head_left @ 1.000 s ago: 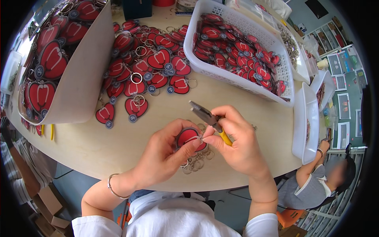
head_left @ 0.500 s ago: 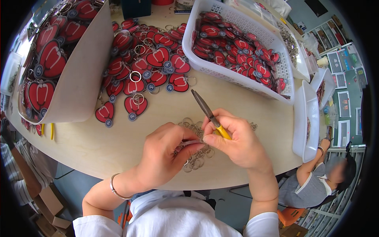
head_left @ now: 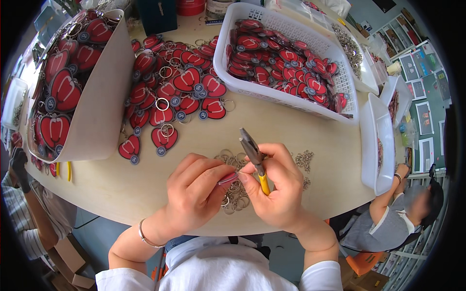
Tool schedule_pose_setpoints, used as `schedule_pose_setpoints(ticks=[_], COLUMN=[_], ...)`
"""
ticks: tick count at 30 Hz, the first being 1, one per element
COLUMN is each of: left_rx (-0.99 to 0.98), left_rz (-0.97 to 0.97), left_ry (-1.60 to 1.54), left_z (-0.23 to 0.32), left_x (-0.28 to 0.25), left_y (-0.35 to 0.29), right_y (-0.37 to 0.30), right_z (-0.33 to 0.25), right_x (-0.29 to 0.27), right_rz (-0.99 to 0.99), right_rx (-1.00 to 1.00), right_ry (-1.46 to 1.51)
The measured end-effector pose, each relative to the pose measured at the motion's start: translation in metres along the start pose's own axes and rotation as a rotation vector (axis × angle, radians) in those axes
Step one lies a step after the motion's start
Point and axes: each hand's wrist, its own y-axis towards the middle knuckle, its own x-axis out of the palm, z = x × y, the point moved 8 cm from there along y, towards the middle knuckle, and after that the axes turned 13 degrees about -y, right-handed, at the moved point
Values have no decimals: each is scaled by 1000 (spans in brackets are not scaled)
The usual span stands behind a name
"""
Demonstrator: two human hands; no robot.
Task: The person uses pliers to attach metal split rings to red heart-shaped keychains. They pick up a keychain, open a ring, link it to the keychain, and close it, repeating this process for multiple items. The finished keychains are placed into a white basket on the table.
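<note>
My left hand (head_left: pixel 193 194) pinches a flat red and grey piece (head_left: pixel 227 179), seen edge-on; it looks like one of the heart-shaped tags, though the fingers cover most of it. In my right hand (head_left: pixel 279 194) rest pliers (head_left: pixel 254 155) with dark jaws and yellow handles. Their jaws point up and away, slightly parted. The right thumb and forefinger meet at the end of the red piece, and any small part between them is too fine to make out. Below both hands lies a heap of silver key rings with chains (head_left: pixel 237 198).
Red heart key chains (head_left: pixel 188 80) spread over the table's far side, between a tall white bin (head_left: pixel 99 116) and a white basket (head_left: pixel 286 103), both filled with hearts. Small metal links (head_left: pixel 304 160) lie right. Yellow handles (head_left: pixel 69 171) show beside the bin. People (head_left: pixel 383 233) sit either side.
The pliers have tipped more upright and their jaws have parted. The red piece now shows between my hands. My view has shifted slightly.
</note>
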Motion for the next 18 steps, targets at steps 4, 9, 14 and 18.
schedule_pose_setpoints(ticks=[4, 9, 14, 18], left_rx=[-103, -160, -156, -209], left_rz=[47, 132, 112, 92], left_ry=[-80, -124, -101, -140], left_z=[-6, -12, -13, -16], left_x=[-7, -20, -18, -14], left_y=[1, 3, 4, 2], right_y=[6, 15, 11, 14], right_z=[22, 55, 36, 47], right_x=[-10, -4, 24, 34], right_rz=[-28, -252, -385, -426], right_rx=[105, 62, -245, -220], right_ry=[53, -269, -358, -295])
